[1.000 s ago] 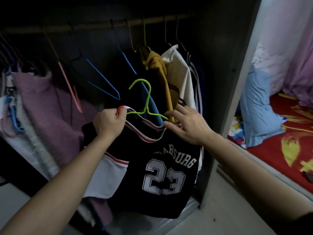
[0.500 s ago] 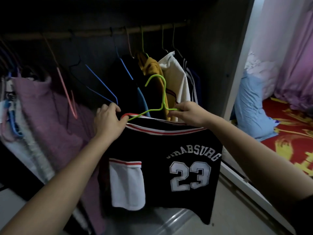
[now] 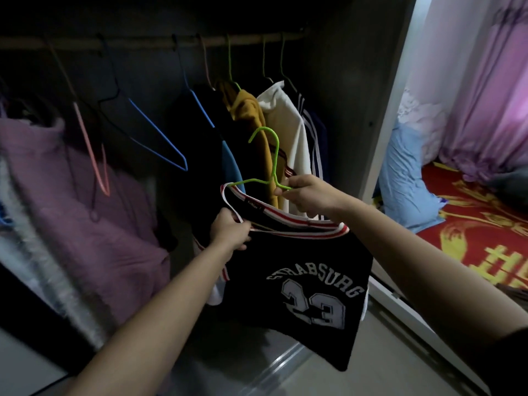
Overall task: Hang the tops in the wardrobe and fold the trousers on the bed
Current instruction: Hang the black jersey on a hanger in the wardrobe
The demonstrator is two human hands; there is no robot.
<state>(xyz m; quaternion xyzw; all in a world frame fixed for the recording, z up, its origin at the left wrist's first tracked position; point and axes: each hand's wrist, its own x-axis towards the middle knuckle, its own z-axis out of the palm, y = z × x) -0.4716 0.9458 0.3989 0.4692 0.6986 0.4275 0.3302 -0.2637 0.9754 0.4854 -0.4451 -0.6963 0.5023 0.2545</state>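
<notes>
A black jersey [image 3: 303,270] with white "23" lettering and a red-and-white striped collar hangs in front of the open wardrobe. A green wire hanger [image 3: 267,155] pokes out of its neck opening, hook up. My left hand [image 3: 230,231] grips the left side of the collar. My right hand [image 3: 307,195] pinches the hanger's right arm together with the collar's right side. The wooden rail [image 3: 148,42] runs above, well over the hanger's hook.
On the rail hang empty blue [image 3: 160,135] and pink [image 3: 91,150] hangers, plus a mustard top [image 3: 254,124] and a white top [image 3: 288,124]. Pink cloth [image 3: 71,195] fills the left. The wardrobe side panel [image 3: 391,110] stands right, the red bed [image 3: 485,224] beyond it.
My left hand dropped lower and moved right along the collar, slackening the jersey. My right hand lifted the hanger slightly; the jersey now droops at an angle.
</notes>
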